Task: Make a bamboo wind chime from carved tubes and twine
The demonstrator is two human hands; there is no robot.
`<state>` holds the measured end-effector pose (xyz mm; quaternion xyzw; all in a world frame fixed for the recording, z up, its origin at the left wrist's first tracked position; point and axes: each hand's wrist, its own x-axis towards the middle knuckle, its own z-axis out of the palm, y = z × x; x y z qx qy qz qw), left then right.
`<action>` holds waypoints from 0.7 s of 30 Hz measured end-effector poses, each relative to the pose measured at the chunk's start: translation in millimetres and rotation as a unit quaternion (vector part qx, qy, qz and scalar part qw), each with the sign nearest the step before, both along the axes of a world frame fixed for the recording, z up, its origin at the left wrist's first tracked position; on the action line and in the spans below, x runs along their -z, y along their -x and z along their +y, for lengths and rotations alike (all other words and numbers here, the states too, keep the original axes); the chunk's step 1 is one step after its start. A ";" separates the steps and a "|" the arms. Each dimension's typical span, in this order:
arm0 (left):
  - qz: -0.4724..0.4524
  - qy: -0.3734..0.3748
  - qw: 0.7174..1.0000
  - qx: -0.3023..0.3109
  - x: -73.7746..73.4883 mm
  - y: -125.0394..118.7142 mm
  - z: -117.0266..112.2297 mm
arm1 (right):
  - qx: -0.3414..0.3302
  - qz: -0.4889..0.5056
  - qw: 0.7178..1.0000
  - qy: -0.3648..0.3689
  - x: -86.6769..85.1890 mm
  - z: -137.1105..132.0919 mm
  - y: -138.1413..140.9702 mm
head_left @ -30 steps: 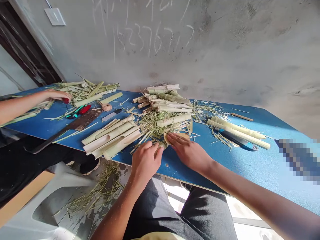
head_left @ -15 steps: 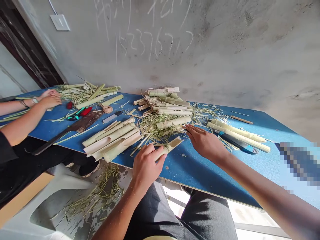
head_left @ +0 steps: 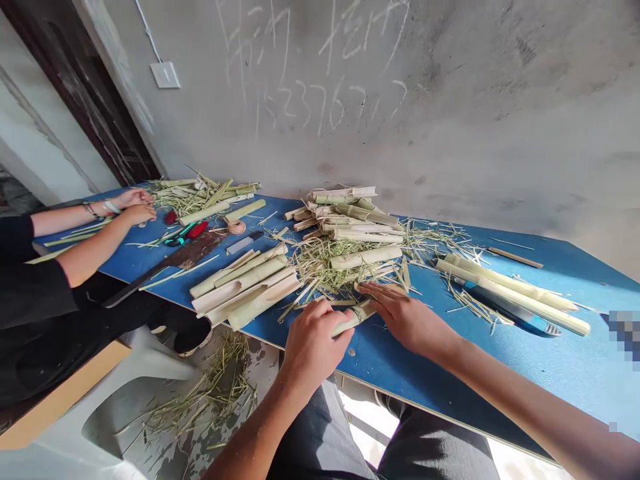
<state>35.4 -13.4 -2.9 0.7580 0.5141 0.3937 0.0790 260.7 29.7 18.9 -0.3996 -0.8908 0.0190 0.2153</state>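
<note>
The head-worn camera is looking forward and down over the left hand [head_left: 315, 353] and right hand [head_left: 410, 320] at the tabletop [head_left: 480, 373].

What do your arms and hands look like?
The left hand and right hand are bare, with no gloves. The left forearm and right forearm are bare too: no sleeves, watch, bracelet or cables show.
</note>
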 end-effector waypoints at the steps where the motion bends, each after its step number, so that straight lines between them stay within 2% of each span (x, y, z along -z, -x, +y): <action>1: -0.002 -0.003 1.000 -0.002 0.5 -0.4 0.3 | 0.017 0.003 1.000 -0.010 0.3 -1.0 1.0; 3: -0.001 -0.008 1.000 -0.005 1.2 -1.3 1.0 | 0.015 -0.002 1.000 -0.013 0.5 -3.4 2.2; 6: 0.002 -0.015 1.000 0.000 0.4 -1.1 1.6 | -0.029 -0.026 0.999 -0.003 -1.3 -2.3 -8.9; 10: 0.020 -0.026 0.999 0.022 -2.6 6.6 -1.8 | 0.068 -0.049 0.994 -0.063 -8.8 9.0 -60.1; 14: 0.100 -0.012 0.994 0.028 -9.8 21.0 -4.4 | 0.129 -0.057 0.983 -0.113 -15.6 3.9 -117.8; 17: 0.131 -0.037 0.990 0.039 -32.1 27.1 3.6 | 0.151 -0.052 0.980 -0.119 -14.8 -10.3 -143.0; 21: 0.171 -0.127 0.973 0.087 -90.1 15.6 27.4 | 0.184 -0.041 0.975 -0.120 -7.6 -22.7 -159.3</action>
